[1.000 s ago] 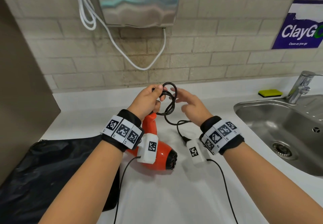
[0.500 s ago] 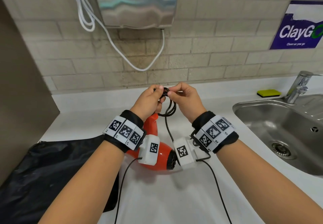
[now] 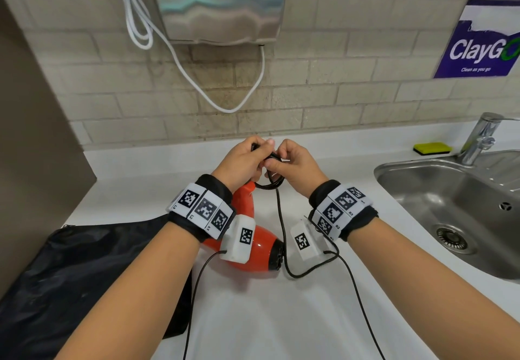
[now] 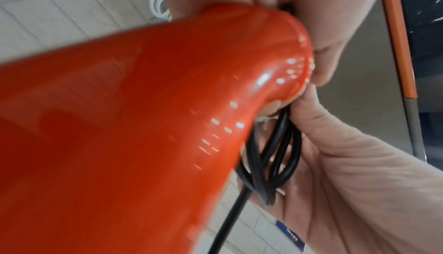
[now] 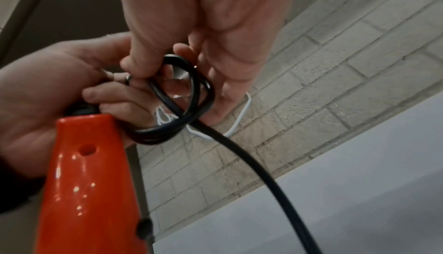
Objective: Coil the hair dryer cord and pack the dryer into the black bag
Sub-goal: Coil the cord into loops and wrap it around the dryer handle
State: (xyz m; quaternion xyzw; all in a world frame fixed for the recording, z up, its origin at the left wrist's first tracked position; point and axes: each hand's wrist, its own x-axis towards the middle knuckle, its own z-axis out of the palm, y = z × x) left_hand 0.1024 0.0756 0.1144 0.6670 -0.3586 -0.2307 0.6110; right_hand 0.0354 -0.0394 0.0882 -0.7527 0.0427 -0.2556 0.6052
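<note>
The left hand (image 3: 242,162) is closed around the end of the handle of the glossy orange-red plastic hair dryer (image 3: 261,250) and also retains several small loops of the thin black power cord (image 3: 281,219) against that handle end. In the right wrist view the loops (image 5: 182,106) sit just above the handle tip, held between the fingers of both hands. The right hand (image 3: 295,165) is closed, its thumb and fingertips pinching the cord at the loops, touching the left hand. The dryer body hangs below the left wrist, above the white countertop (image 3: 253,317), with its dark end grille facing right. From the loops, the loose length of cord drops toward the near side, curves past the grille and runs right, under the right wrist.

The flat black fabric bag (image 3: 84,275) lies on the countertop at the near left, partly under the left forearm and just beside the dryer. A stainless steel sink (image 3: 450,205) with a chrome tap (image 3: 481,137) occupies the right side; a yellow-green sponge (image 3: 432,148) rests at the far right near the tap. A metal hand dryer (image 3: 216,2) with a white cable is mounted on the far tiled wall.
</note>
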